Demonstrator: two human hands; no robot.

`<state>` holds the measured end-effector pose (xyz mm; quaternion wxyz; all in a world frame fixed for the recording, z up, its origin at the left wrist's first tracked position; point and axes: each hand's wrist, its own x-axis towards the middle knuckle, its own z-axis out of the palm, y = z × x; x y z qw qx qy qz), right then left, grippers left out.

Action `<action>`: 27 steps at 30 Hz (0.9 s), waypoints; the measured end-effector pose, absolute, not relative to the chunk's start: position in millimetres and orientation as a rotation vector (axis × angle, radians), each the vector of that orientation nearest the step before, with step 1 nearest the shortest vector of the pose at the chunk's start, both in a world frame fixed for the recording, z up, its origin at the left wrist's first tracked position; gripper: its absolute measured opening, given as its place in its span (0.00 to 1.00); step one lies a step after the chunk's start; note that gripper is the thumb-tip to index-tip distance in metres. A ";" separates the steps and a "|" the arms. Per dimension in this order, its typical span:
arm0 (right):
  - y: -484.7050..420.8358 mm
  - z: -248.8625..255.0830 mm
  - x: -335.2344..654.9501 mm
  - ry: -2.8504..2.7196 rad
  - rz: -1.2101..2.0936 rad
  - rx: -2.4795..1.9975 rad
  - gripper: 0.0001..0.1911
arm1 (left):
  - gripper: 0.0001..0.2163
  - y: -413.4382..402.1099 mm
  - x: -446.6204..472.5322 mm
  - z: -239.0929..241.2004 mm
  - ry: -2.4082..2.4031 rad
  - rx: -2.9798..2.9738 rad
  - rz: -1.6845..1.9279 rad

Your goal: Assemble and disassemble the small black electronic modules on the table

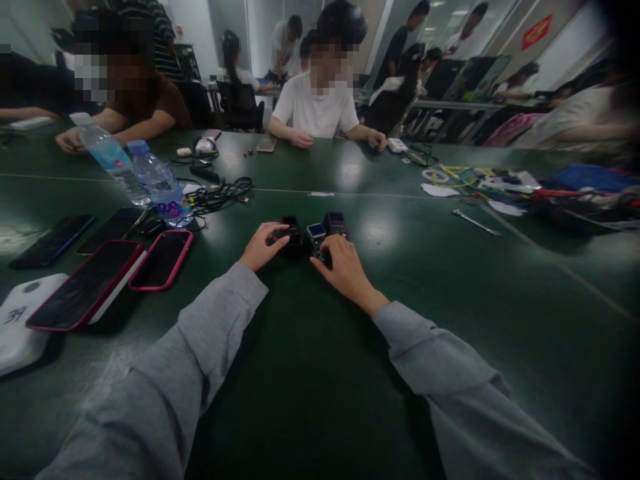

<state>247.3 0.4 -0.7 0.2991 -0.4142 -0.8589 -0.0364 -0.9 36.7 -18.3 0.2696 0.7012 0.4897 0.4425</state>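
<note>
My left hand (266, 245) has its thumb and fingers closed around the near side of a small black boxy device (291, 225) on the dark green table. Just right of it, a small handheld device with a lit-looking screen (315, 231) leans slightly, its lower part by my right hand (346, 267). The right thumb and fingers pinch this device at its lower right side. Behind the right fingers stands another dark device with a screen (335, 221), partly covered by them. All three devices sit close together in front of me.
Left are several phones, including a pink-cased phone (161, 261), a white power bank (25, 320), two water bottles (163, 190) and black cables (220, 193). A wrench (475, 222) and tangled wires (465, 177) lie right. A person in white (320, 107) sits opposite.
</note>
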 end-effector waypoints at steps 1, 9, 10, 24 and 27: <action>-0.1 -0.3 247.8 -2.289 -0.100 -1.103 0.11 | 0.15 36.5 -1.1 -18.1 1.315 1.891 1.194; -4.4 -1.6 247.1 -2.308 -0.191 -1.153 0.21 | 0.16 33.9 -0.1 -13.0 1.310 1.878 1.165; -4.0 -2.3 247.1 -2.317 -0.195 -1.161 0.22 | 0.15 33.8 0.2 -12.8 1.307 1.872 1.165; 5.8 -5.8 255.0 -2.029 -0.100 -1.315 0.18 | 0.16 36.5 -2.1 -16.8 1.311 1.873 1.156; 9.3 -9.7 257.2 -1.980 -0.107 -1.400 0.17 | 0.16 36.5 -2.1 -16.3 1.306 1.874 1.166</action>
